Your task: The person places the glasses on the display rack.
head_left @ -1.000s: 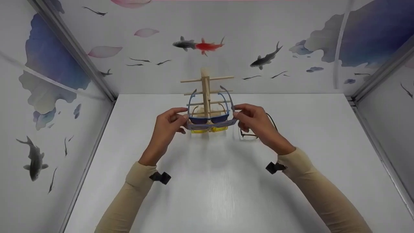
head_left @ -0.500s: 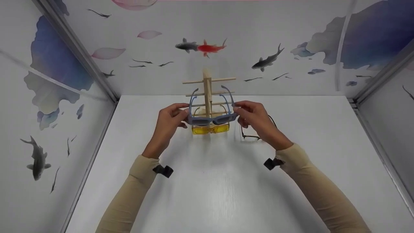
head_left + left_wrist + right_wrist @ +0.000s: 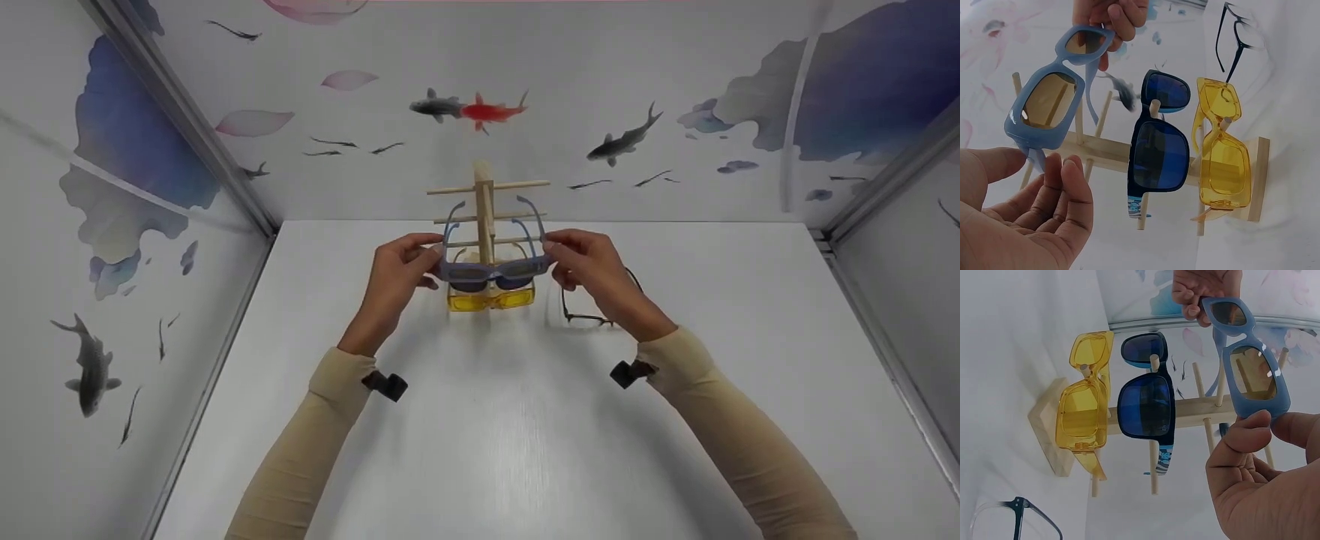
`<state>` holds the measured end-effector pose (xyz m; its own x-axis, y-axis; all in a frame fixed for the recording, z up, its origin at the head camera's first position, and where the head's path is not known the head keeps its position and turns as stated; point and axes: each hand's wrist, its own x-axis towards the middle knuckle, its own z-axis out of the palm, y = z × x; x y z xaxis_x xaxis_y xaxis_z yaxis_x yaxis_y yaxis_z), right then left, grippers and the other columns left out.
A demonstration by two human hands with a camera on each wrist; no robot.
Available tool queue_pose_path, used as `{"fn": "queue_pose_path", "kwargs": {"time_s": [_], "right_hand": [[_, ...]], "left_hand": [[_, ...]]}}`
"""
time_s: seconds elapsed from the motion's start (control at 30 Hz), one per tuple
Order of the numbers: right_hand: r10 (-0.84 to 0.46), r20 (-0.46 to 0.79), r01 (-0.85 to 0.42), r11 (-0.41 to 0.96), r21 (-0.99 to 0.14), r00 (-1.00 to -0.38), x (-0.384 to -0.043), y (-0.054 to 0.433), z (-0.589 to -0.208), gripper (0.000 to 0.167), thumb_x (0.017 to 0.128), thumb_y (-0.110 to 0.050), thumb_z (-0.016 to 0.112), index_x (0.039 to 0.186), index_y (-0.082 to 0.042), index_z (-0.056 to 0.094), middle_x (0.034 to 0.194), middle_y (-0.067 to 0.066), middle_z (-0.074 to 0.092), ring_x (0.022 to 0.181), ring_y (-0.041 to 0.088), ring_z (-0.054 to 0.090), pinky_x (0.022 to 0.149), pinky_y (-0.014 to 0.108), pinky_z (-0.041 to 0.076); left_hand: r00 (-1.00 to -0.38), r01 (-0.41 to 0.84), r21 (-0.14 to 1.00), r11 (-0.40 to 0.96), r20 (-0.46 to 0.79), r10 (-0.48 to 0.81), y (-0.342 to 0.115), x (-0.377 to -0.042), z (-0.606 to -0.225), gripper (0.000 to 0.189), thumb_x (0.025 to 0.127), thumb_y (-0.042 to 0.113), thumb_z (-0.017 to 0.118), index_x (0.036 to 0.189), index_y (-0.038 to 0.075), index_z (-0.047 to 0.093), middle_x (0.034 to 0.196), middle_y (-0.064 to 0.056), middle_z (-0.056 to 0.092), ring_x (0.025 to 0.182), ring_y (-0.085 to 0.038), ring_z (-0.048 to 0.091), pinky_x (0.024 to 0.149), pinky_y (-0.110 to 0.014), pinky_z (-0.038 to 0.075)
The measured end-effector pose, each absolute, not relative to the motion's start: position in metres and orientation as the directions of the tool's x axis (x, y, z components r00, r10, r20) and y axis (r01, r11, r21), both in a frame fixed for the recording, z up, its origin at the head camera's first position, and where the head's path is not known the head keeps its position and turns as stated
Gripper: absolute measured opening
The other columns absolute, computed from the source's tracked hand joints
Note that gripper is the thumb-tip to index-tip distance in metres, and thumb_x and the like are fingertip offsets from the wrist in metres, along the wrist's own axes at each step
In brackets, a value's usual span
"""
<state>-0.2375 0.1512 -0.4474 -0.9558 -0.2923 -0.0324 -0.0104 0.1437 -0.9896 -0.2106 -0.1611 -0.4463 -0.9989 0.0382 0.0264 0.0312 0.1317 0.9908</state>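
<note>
Fish [image 3: 91,367] in gray ink swim down the left wall panel [image 3: 172,315], beside a tabletop [image 3: 480,442] where a person in beige sleeves handles eyewear. A small black camera [image 3: 386,385] is strapped at the left wrist, and the left hand [image 3: 386,289] pinches one end of a pair of light-blue sunglasses [image 3: 466,273] between thumb and fingers. The sunglasses, their lenses brownish, are held level in front of a wooden display stand [image 3: 485,206], temples pointing back on either side of its post; whether they touch the dowels cannot be told. Lower on the stand sit dark-blue sunglasses [image 3: 1159,154] with mirrored blue lenses and a patterned temple, and beneath them, nearest the base [image 3: 1261,174], translucent yellow glasses [image 3: 469,303]. A wooden tip shows at the bridge of each. At the other end of the light-blue frame, the right hand [image 3: 604,274] grips with thumb and forefinger. Black-framed eyeglasses [image 3: 1018,509] lie on the tabletop to the right of the stand, partly hidden by that hand in the head view. A second black camera [image 3: 631,373] is worn at the right wrist.
</note>
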Motion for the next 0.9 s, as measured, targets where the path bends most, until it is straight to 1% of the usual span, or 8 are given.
{"fn": "queue_pose_path", "kwargs": {"time_s": [0.2,0.43,0.67,0.9], "right_hand": [[-0.293,-0.042,-0.005,0.155,-0.988,-0.955,-0.241,0.148,-0.447,0.039,0.114,-0.028,0.064,0.142,-0.002,0.068,0.105,0.012,0.069,0.078,0.019,0.058,0.067,0.026,0.051],[-0.283,-0.040,-0.007,0.164,-0.986,-0.958,-0.244,0.148,-0.446,0.039,0.114,-0.028,0.064,0.143,-0.002,0.067,0.107,0.014,0.069,0.079,0.019,0.059,0.069,0.025,0.052],[-0.288,-0.030,-0.013,0.146,-0.989,-0.957,-0.247,0.146,-0.445,0.042,0.114,-0.028,0.064,0.145,0.000,0.065,0.109,0.013,0.070,0.078,0.018,0.058,0.066,0.026,0.049],[-0.306,-0.031,-0.014,0.145,-0.989,-0.952,-0.251,0.143,-0.445,0.043,0.114,-0.029,0.063,0.145,0.001,0.065,0.110,0.013,0.070,0.078,0.018,0.057,0.067,0.027,0.049]], "left_hand": [[-1.000,0.025,0.992,0.127,0.023,0.017,-0.163,-0.214,-0.446,0.032,0.112,0.017,0.065,0.139,0.001,0.072,0.107,-0.013,0.078,0.095,-0.025,0.075,0.078,-0.031,0.065],[-1.000,0.016,0.992,0.128,0.015,0.010,-0.161,-0.218,-0.446,0.032,0.113,0.021,0.065,0.139,0.005,0.073,0.113,-0.015,0.078,0.098,-0.026,0.075,0.081,-0.031,0.065],[-0.999,0.038,0.992,0.124,0.038,0.003,-0.161,-0.221,-0.443,0.032,0.113,0.021,0.065,0.138,0.003,0.073,0.110,-0.014,0.078,0.095,-0.026,0.075,0.079,-0.031,0.064],[-0.999,0.038,0.992,0.120,0.039,-0.008,-0.164,-0.225,-0.443,0.030,0.113,0.021,0.065,0.137,0.003,0.074,0.109,-0.013,0.077,0.095,-0.026,0.075,0.079,-0.031,0.064]]}}
